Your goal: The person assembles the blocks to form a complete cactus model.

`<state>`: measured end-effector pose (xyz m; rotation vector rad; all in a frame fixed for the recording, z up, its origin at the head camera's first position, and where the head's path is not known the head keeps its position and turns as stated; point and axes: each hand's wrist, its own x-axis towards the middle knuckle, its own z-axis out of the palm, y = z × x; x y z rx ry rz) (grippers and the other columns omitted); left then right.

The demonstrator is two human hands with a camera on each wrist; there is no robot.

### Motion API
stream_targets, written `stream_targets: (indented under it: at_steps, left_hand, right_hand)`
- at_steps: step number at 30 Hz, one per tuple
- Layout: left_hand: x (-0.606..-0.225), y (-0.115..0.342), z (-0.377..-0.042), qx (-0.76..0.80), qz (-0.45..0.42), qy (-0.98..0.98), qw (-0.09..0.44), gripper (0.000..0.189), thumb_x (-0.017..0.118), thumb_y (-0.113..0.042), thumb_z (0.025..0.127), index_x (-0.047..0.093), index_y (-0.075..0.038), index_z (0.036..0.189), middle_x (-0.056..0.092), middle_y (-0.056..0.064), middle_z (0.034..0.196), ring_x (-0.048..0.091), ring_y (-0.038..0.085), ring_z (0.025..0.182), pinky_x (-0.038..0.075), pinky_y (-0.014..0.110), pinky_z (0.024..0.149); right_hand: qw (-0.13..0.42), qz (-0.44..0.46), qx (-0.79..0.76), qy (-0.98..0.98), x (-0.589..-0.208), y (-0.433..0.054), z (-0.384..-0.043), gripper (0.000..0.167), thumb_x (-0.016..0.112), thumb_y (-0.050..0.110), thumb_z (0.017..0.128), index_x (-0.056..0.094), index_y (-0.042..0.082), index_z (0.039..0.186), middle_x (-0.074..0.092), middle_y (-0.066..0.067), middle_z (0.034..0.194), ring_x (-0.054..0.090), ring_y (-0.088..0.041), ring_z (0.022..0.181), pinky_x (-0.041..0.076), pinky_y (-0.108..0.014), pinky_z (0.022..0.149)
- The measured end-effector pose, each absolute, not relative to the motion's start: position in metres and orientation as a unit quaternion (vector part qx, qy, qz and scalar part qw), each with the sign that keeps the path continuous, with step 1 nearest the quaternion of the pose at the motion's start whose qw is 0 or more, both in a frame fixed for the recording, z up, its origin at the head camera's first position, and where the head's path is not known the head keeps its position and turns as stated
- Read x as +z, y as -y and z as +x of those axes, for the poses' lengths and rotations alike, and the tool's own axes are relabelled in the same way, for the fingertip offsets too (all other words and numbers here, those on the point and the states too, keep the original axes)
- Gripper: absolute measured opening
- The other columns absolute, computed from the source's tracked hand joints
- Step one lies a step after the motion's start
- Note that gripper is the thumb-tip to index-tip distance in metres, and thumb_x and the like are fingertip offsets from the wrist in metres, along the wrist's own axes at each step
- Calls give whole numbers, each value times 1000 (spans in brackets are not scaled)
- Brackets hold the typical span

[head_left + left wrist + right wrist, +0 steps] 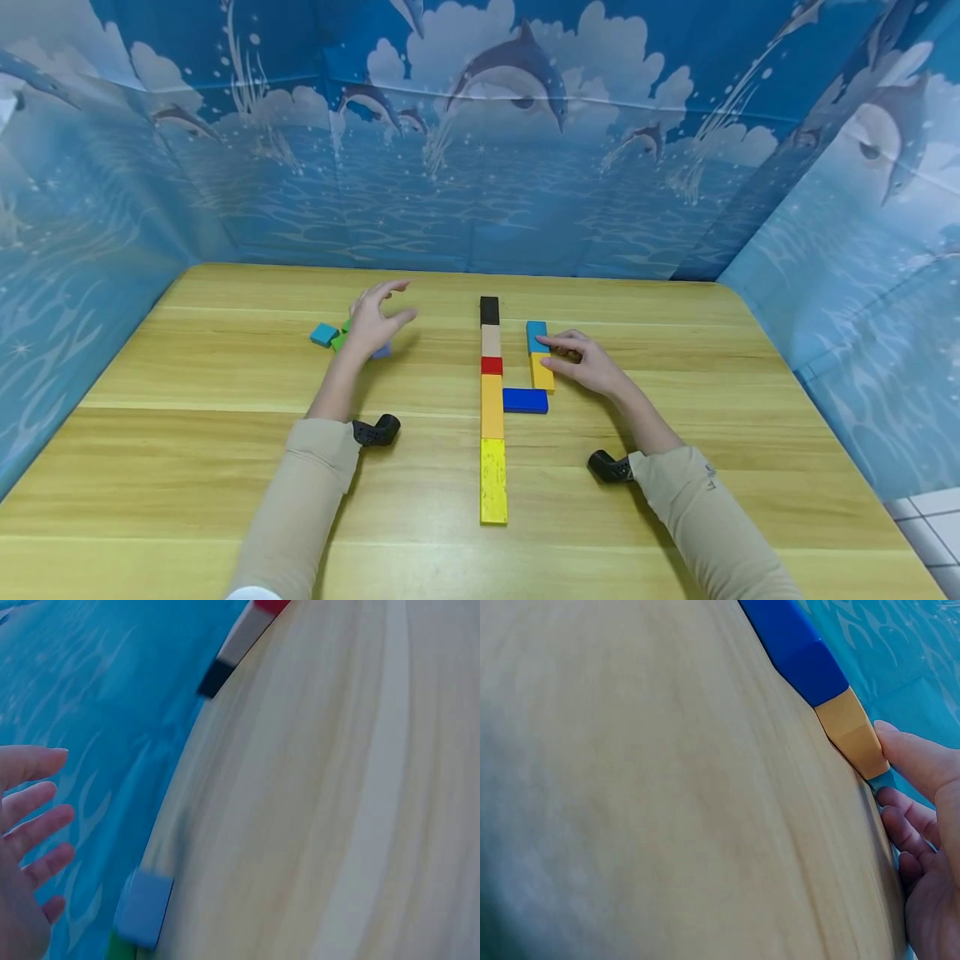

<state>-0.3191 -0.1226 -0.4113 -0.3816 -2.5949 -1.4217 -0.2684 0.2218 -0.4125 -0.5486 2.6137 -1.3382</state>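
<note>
My left hand is raised over several small blocks at the left, its fingers spread and nothing in them. Among these blocks are a light blue one, a green one and a periwinkle one, partly hidden by the hand. My right hand touches a short column at its right side. Its thumb lies at the orange block, and the other fingertips are at the sky-blue block beyond. A dark blue block joins the column to a long row.
The row runs away from me: yellow block, orange block, red block, beige block and black block. A dolphin-printed curtain hangs behind the wooden table. Black wrist devices sit at both cuffs.
</note>
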Motion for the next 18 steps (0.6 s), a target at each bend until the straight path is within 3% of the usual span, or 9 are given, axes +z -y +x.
stream_targets:
  at_steps: [14,18]
  left_hand:
    - [-416,194,-300,-449,-79,888,55,50,62,-12,85,46,-5,132,46,16,131,38,36,118,12,58,99]
    - [-417,211,-294,-454,-71,887,46,50,60,-8,85,45,-3,132,44,19,131,36,39,119,17,59,98]
  right_hand:
    - [71,-192,-451,-869,-413,-222,-267,41,60,10,88,52,-3,127,50,-23,115,44,-30,95,39,-38,76]
    - [72,-189,-450,-870,-412,-222,-266,41,60,10,88,52,-2,126,49,-23,115,44,-31,95,39,-38,76]
